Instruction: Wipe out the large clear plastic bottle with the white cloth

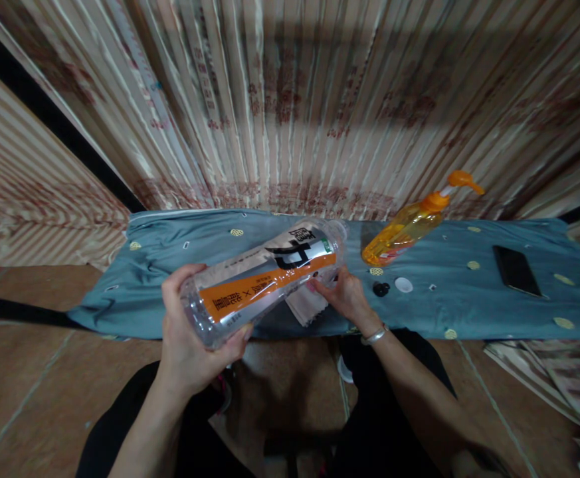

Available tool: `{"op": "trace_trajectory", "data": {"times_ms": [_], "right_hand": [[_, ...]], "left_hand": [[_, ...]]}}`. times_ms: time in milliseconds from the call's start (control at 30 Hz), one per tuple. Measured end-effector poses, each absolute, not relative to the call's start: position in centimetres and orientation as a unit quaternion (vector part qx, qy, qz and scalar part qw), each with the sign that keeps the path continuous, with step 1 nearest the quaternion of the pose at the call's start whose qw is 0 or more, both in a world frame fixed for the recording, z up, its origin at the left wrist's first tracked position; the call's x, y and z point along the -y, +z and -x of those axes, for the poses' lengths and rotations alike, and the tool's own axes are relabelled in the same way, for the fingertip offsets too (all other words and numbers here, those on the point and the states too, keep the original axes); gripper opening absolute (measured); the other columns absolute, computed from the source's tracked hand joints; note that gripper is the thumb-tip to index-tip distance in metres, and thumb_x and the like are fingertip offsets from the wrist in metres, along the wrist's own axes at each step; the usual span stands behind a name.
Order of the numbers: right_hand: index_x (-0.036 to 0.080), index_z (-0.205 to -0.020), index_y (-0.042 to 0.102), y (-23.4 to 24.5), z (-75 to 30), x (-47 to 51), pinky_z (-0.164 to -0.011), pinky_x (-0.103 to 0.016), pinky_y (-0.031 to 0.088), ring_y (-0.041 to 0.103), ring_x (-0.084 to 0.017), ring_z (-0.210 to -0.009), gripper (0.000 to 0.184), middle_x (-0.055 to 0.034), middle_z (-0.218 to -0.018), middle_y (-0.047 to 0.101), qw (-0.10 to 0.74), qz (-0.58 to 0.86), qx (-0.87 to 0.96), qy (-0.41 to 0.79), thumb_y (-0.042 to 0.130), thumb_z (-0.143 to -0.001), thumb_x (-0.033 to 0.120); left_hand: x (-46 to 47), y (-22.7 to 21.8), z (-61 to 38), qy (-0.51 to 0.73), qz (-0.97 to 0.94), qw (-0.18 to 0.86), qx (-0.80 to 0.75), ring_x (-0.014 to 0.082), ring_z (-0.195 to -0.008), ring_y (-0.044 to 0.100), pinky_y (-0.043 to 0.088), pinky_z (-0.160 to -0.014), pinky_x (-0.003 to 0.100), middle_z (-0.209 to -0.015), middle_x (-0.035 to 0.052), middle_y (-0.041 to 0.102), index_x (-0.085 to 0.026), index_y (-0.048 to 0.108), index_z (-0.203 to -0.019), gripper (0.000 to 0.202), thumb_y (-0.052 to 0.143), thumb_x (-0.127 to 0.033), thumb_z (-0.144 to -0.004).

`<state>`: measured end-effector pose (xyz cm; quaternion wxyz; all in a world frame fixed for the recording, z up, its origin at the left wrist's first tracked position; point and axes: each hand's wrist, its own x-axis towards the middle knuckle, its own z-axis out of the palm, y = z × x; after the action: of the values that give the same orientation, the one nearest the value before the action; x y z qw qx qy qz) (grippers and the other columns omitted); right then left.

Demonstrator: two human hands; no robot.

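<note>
My left hand (193,342) is wrapped round the base of a clear plastic bottle (264,279) with a white and orange label, held nearly level above the edge of a blue cloth (180,265). The bottle's open neck points away to the right. My right hand (344,295) is closed on the bottle's underside near the neck, and a small pale cloth or paper (305,307) lies under it. A bracelet sits on my right wrist.
An orange pump bottle (409,229) stands on the blue cloth to the right. A small black cap (381,289) and a white cap (403,285) lie beside my right hand. A black phone (516,270) lies further right. Striped curtains hang behind.
</note>
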<state>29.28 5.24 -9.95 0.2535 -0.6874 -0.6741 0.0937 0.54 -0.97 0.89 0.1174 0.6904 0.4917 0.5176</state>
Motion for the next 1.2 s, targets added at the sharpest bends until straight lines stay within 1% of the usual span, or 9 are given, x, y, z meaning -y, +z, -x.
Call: {"op": "trace_trajectory", "data": {"times_ms": [167,300,433,600,733,867,1000,1200], "right_hand": [[0.012,-0.122,0.059,-10.23,-29.31,-5.29,-0.074,-0.036,0.059,0.078,-0.032,-0.087,0.053,-0.0159,-0.094,0.079,0.254,0.695,0.666,0.099,0.077,-0.087,0.048],[0.012,-0.121,0.059,-10.33,-29.36,-5.34,-0.072,-0.035,0.059,0.079,-0.032,-0.087,0.053,-0.0169,-0.095,0.079,0.254,0.691,0.670,0.094,0.076,-0.088,0.049],[0.012,-0.120,0.059,-10.37,-29.41,-5.40,-0.072,-0.034,0.059,0.079,-0.032,-0.087,0.054,-0.0162,-0.095,0.079,0.254,0.692,0.670,0.091,0.077,-0.087,0.051],[0.015,-0.121,0.060,-10.46,-29.46,-5.39,-0.071,-0.035,0.059,0.079,-0.032,-0.086,0.052,-0.0142,-0.094,0.080,0.260,0.690,0.670,0.087,0.077,-0.086,0.050],[0.013,-0.122,0.060,-10.51,-29.50,-5.36,-0.072,-0.034,0.059,0.079,-0.031,-0.087,0.055,-0.0150,-0.096,0.080,0.265,0.688,0.669,0.091,0.076,-0.086,0.051],[0.013,-0.125,0.059,-10.41,-29.53,-5.39,-0.073,-0.038,0.061,0.079,-0.033,-0.088,0.056,-0.0152,-0.097,0.079,0.270,0.683,0.671,0.106,0.074,-0.087,0.052],[0.014,-0.126,0.058,-10.27,-29.53,-5.41,-0.076,-0.042,0.062,0.079,-0.034,-0.089,0.055,-0.0162,-0.096,0.079,0.266,0.685,0.668,0.119,0.076,-0.087,0.048],[0.014,-0.124,0.057,-10.26,-29.53,-5.27,-0.074,-0.038,0.060,0.079,-0.033,-0.089,0.054,-0.0161,-0.097,0.079,0.263,0.683,0.673,0.108,0.075,-0.089,0.052]], "left_hand": [[1.00,0.90,-0.60,0.519,-0.683,0.131,-0.497,0.0276,-0.086,0.070,0.063,-0.070,0.045,-0.110,0.0069,0.063,-0.026,0.048,-0.130,0.071,0.080,-0.054,-0.073],[1.04,0.91,-0.62,0.523,-0.676,0.142,-0.500,0.0292,-0.088,0.071,0.063,-0.072,0.047,-0.111,0.0075,0.063,-0.026,0.047,-0.130,0.073,0.081,-0.053,-0.071],[1.00,0.89,-0.52,0.520,-0.686,0.140,-0.489,0.0277,-0.086,0.070,0.062,-0.070,0.045,-0.109,0.0070,0.063,-0.025,0.046,-0.131,0.072,0.081,-0.050,-0.073],[0.98,0.74,-0.39,0.519,-0.692,0.123,-0.487,0.0282,-0.091,0.069,0.060,-0.074,0.046,-0.116,0.0085,0.061,-0.025,0.047,-0.132,0.073,0.081,-0.052,-0.074],[1.05,0.72,-0.46,0.522,-0.690,0.127,-0.484,0.0272,-0.089,0.069,0.060,-0.073,0.045,-0.114,0.0077,0.061,-0.025,0.047,-0.133,0.073,0.081,-0.052,-0.074],[1.09,0.79,-0.49,0.520,-0.689,0.131,-0.487,0.0274,-0.087,0.069,0.060,-0.071,0.045,-0.112,0.0075,0.062,-0.025,0.047,-0.133,0.074,0.081,-0.051,-0.073],[1.07,0.78,-0.39,0.518,-0.690,0.131,-0.489,0.0282,-0.087,0.070,0.061,-0.071,0.046,-0.112,0.0080,0.063,-0.025,0.047,-0.132,0.074,0.081,-0.051,-0.073],[1.15,0.81,-0.40,0.519,-0.681,0.130,-0.500,0.0292,-0.089,0.070,0.061,-0.071,0.047,-0.114,0.0087,0.062,-0.025,0.048,-0.131,0.073,0.081,-0.052,-0.071]]}}
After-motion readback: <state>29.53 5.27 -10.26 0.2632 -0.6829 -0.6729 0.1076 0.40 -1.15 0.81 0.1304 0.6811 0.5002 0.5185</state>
